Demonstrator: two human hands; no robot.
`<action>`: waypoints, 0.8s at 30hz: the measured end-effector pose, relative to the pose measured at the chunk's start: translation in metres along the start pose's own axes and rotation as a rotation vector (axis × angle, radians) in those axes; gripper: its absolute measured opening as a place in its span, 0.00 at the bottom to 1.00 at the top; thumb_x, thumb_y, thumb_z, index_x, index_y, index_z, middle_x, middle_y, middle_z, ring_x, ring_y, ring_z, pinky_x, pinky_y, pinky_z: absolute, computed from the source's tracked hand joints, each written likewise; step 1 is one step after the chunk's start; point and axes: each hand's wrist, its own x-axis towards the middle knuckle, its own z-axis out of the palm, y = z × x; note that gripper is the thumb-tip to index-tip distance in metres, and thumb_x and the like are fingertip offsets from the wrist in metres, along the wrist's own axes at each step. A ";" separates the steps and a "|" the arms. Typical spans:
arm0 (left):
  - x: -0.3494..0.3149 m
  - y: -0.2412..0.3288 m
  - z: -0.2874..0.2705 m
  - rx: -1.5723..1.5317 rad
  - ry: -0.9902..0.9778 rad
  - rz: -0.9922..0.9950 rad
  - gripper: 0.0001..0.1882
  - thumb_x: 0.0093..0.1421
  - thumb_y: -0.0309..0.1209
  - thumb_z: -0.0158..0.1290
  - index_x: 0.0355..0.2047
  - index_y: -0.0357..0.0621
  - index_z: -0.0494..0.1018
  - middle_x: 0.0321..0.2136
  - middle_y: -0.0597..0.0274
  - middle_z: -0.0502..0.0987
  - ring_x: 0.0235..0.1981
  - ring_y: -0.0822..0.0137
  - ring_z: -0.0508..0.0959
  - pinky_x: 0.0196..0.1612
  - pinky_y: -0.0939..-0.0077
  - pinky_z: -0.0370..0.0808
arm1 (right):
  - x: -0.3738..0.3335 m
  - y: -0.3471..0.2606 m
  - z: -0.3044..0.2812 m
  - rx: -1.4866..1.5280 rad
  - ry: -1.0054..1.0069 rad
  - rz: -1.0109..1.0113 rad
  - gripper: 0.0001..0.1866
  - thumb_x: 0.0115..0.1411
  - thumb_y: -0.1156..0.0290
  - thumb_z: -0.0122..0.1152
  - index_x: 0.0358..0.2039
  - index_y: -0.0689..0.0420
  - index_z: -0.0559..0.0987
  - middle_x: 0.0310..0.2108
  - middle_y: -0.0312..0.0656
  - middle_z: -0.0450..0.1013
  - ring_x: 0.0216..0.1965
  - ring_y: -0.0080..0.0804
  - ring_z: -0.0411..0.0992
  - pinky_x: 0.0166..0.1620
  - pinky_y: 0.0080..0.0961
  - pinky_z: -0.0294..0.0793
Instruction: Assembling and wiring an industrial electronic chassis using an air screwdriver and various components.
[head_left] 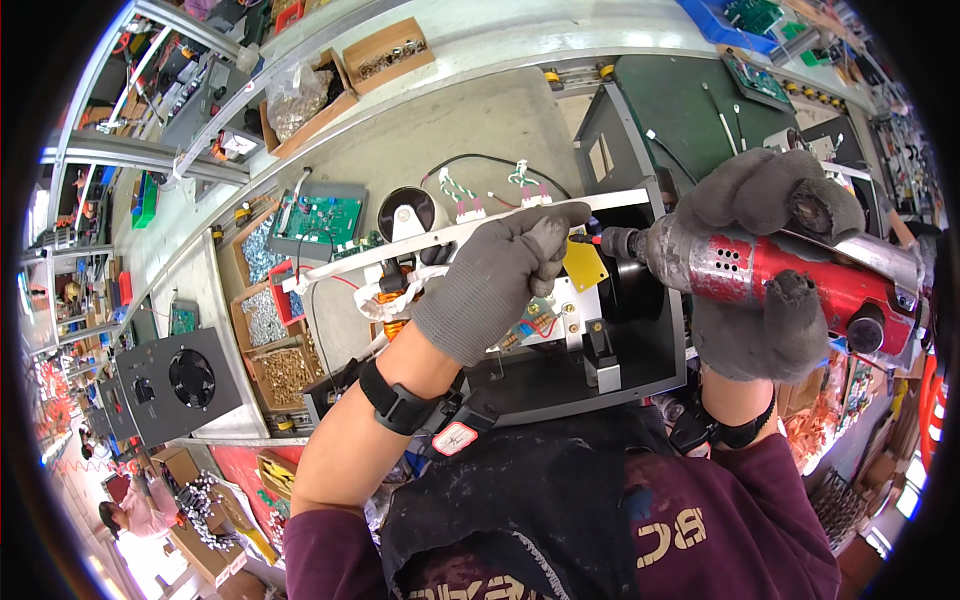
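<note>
My left hand (495,280), in a grey glove, lies across a pale metal bar (420,240) that spans an open dark metal case (530,395). Its fingers are curled over the bar; whether a small part is also between them is hidden. A red power screwdriver (790,275) lies sideways in my right hand (760,335), gloved and wrapped around its body. Its bit points left, close to my left fingertips and beside a yellow plate (585,266). A black round capacitor (405,212), white connectors (470,212) with wires, and copper coils (395,325) surround the bar.
Left of the case are a green circuit board (320,220) and bins of small screws (285,378). A dark panel with a fan (190,380) lies farther left. Cardboard boxes of parts (385,55) stand at the back. Loose cables (725,120) lie on a green mat.
</note>
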 end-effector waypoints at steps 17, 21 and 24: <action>-0.005 -0.002 0.006 -0.090 0.052 -0.110 0.26 0.63 0.51 0.44 0.31 0.35 0.69 0.12 0.69 0.61 0.10 0.78 0.57 0.13 0.82 0.53 | 0.003 -0.004 0.006 0.056 -0.150 0.087 0.18 0.50 0.59 0.61 0.40 0.45 0.67 0.27 0.37 0.56 0.31 0.33 0.60 0.32 0.30 0.68; -0.004 -0.001 0.007 -0.058 0.033 -0.112 0.27 0.62 0.53 0.43 0.28 0.38 0.69 0.10 0.69 0.60 0.09 0.77 0.56 0.12 0.82 0.52 | 0.010 -0.003 0.005 -0.046 -0.298 -0.046 0.18 0.50 0.59 0.60 0.41 0.43 0.67 0.27 0.37 0.56 0.30 0.33 0.60 0.33 0.28 0.68; -0.004 -0.002 0.006 0.006 0.049 -0.062 0.28 0.62 0.55 0.43 0.25 0.39 0.70 0.09 0.69 0.60 0.09 0.76 0.57 0.13 0.83 0.53 | 0.010 -0.002 0.006 -0.045 -0.272 -0.040 0.18 0.50 0.58 0.59 0.40 0.44 0.67 0.27 0.37 0.56 0.29 0.32 0.59 0.31 0.28 0.68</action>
